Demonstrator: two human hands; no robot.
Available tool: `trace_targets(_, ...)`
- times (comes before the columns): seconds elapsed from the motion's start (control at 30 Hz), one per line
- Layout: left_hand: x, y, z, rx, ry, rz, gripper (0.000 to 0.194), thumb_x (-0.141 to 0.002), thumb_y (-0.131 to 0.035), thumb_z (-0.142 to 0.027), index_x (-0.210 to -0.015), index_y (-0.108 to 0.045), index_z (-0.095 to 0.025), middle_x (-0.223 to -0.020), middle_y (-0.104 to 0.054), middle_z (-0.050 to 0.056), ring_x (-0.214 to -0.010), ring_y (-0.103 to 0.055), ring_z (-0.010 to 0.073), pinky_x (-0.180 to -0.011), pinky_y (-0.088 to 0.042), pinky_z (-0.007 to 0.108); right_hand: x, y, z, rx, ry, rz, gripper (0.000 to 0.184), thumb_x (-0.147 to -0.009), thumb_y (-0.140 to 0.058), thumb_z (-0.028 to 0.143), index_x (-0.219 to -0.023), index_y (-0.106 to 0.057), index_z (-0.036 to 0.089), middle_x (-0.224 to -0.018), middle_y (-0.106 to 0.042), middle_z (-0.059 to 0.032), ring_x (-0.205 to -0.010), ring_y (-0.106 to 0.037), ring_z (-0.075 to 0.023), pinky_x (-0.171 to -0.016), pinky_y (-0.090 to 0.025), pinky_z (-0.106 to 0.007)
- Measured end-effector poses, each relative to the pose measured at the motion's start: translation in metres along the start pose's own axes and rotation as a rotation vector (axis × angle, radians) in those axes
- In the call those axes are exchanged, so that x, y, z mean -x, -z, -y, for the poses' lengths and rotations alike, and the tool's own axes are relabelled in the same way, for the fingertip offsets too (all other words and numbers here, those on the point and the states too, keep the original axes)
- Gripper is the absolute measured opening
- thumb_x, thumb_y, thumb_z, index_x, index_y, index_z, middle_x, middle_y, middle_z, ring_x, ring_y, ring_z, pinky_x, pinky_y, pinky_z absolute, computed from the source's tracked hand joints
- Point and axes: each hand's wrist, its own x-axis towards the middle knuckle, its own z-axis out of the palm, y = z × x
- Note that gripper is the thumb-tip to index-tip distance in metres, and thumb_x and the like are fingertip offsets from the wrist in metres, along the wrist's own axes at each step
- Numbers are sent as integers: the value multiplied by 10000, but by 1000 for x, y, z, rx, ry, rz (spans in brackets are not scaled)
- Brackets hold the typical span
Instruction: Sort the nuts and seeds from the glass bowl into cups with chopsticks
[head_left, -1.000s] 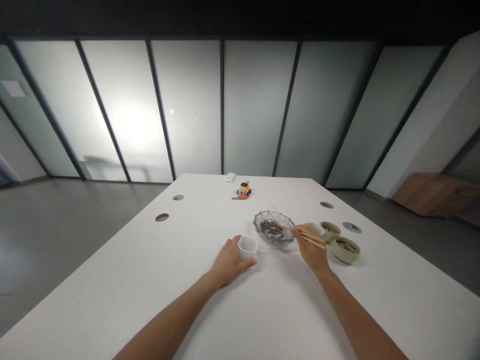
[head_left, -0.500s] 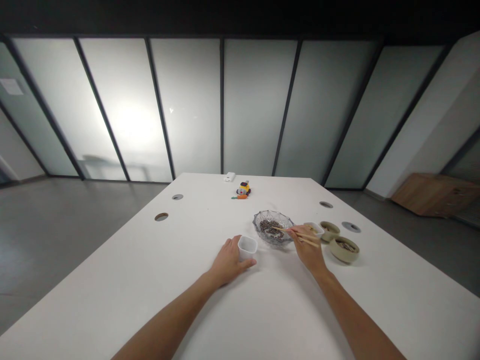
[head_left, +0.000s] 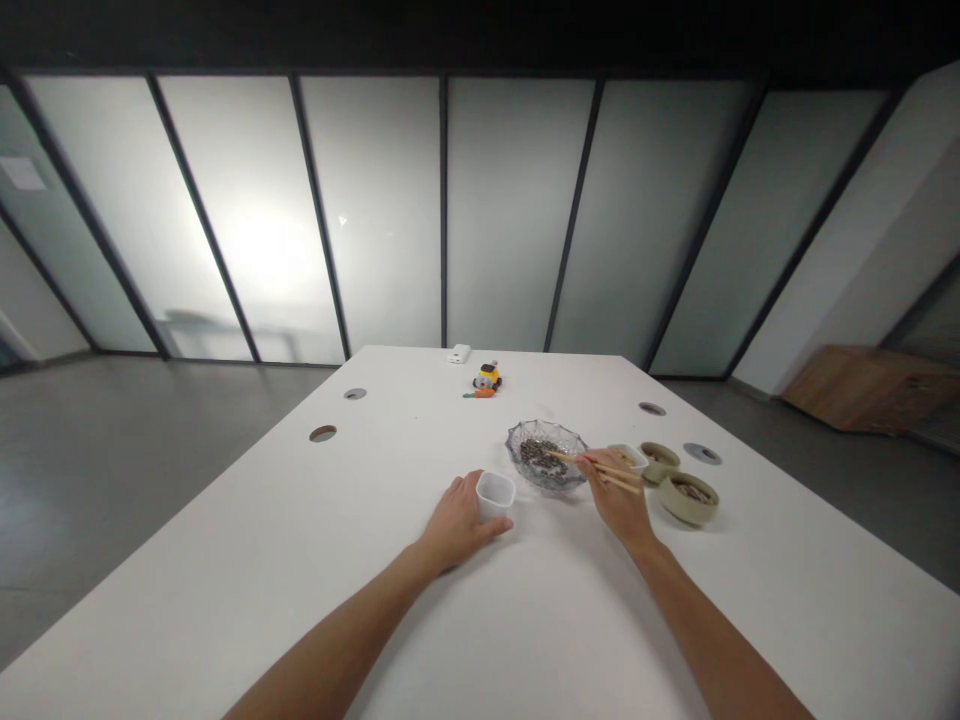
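Note:
My left hand [head_left: 457, 524] wraps round a small white plastic cup [head_left: 495, 495] standing on the white table [head_left: 247, 560]. Just right of the cup sits a clear glass bowl [head_left: 545, 457] holding small dark pieces. My right hand [head_left: 616, 498] is closed on a pair of wooden chopsticks [head_left: 596, 468] whose tips reach into the bowl over the dark pieces. Whether the tips pinch a piece is too small to tell.
Right of my right hand stand a small white cup [head_left: 628, 456] and two olive-green bowls [head_left: 660, 461] [head_left: 688, 498]. A yellow toy [head_left: 487, 378] with an orange piece and a white box [head_left: 458, 353] lie at the far edge. Round cable holes [head_left: 323, 433] dot the tabletop.
My right hand and the chopsticks shifted slightly left, the tips reaching a little further into the glass bowl. My left hand and its cup stayed put.

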Motion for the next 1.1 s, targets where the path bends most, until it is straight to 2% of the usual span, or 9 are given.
trace_targets(0.27,0,0,0,-1,4,3,593,-827,-754,-439,-1333,-537,-217,-1290,-651,115,-1228,-580,318,-1075,-441,418,-4,3,2,70,46,-24,491,-1011,-494,642,-794,-711,259,-761,-720,-60,-749,-656,-256,-748,-537,-425)
trace_targets(0.47,1,1,0,3,1,6,592,-831,-751,-448,-1334,-542,-214,-1289,-647,116,-1226,-582,323,-1084,-433,422,-3,4,6,56,52,-13,501,-1000,-498,671,-805,-717,265,-787,-728,-52,-770,-659,-252,-790,-545,-428)
trace_targets(0.67,0,0,-1,-8,-2,6,586,-837,-755,-437,-1332,-540,-207,-1292,-648,119,-1232,-579,323,-1079,-430,420,-2,3,3,47,41,-28,498,-1006,-508,653,-812,-721,246,-781,-725,-60,-771,-661,-250,-781,-539,-417)
trace_targets(0.87,0,-2,1,-23,-32,0,590,-849,-757,-438,-1341,-532,-205,-1315,-642,119,-1234,-577,317,-1081,-426,409,0,1,0,20,25,30,499,-990,-541,661,-850,-744,227,-839,-751,-70,-796,-681,-245,-777,-551,-399)
trace_targets(1.1,-1,-3,4,-33,-34,-5,595,-850,-760,-445,-1346,-534,-209,-1292,-647,108,-1221,-583,313,-1074,-435,411,0,0,-2,28,54,11,484,-1007,-534,632,-850,-740,222,-843,-753,-78,-791,-685,-242,-776,-564,-395)
